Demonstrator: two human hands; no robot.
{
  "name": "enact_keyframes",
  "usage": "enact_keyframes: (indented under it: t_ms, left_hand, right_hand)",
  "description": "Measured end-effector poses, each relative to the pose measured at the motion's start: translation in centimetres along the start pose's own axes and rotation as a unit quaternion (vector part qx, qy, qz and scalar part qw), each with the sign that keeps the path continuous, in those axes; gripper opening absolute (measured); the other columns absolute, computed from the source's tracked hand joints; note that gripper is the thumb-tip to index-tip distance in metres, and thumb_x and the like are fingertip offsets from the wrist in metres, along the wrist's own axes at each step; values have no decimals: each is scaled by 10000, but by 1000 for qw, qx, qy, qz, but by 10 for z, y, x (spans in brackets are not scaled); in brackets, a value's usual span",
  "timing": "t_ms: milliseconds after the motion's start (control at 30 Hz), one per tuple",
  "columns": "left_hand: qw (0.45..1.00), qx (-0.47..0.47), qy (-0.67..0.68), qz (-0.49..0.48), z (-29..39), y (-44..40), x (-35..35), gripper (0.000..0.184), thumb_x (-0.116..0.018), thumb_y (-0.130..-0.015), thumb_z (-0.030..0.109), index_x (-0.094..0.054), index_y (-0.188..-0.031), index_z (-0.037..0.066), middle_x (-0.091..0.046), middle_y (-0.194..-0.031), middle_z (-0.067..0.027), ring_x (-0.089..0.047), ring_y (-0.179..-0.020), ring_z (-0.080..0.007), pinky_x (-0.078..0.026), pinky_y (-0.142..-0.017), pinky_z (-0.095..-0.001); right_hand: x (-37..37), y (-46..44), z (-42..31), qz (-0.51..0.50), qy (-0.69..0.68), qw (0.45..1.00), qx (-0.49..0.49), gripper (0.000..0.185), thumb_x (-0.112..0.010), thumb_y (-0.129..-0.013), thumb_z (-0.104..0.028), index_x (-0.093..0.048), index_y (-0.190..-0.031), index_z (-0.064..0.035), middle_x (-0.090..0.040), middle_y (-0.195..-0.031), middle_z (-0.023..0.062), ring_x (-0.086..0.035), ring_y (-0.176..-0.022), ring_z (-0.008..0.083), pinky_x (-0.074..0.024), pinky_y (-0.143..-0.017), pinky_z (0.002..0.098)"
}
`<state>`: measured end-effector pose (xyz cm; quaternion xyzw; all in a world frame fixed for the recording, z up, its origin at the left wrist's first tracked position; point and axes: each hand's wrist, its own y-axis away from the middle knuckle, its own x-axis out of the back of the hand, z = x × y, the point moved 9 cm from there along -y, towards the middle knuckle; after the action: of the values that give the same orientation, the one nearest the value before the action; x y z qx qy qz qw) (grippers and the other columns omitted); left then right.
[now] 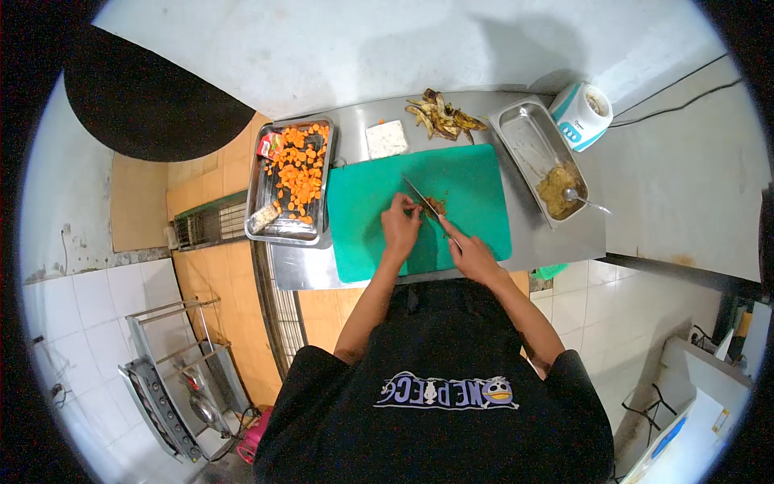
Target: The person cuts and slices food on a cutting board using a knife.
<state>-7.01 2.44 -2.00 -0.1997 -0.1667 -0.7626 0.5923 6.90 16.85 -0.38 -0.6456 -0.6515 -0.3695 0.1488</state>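
A green cutting board lies on the metal table. My right hand is closed round the handle of a knife, whose blade points up and left across the board. Small brownish-orange chopped pieces lie beside the blade. My left hand is just left of the knife, its fingers bent and pressed together near the blade; what they hold, if anything, is too small to name.
A tray with orange slices stands left. Behind the board are a white block and dark peels. At the right stand a metal pan with yellowish mash and a spoon, and a white-and-blue appliance.
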Motion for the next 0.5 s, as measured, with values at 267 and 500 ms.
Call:
enact_keyframes:
  t_ms: [267, 500]
  left_hand:
    - [998, -27, -51, 6, 2, 4, 1, 236, -796, -850, 66, -645, -1030, 45, -763, -900, -172, -742, -815, -388, -554, -704, -472]
    - [999, -18, -50, -3, 5, -2, 2, 227, -794, -858, 90, -637, -1018, 51, -764, -918, -174, -739, -842, -400, -552, -713, -495]
  right_hand:
    - [-5, -5, 3, 26, -31, 998, 49, 668, -493, -1057, -254, -231, -1653, -402, -685, -822, 313, -662, -745, 541, -537, -763, 646]
    - [0, -6, 1, -8, 51, 999, -12, 641, -511, -1049, -196, -317, -1643, -338, -665, -785, 256, -637, -726, 501, -501, -748, 589]
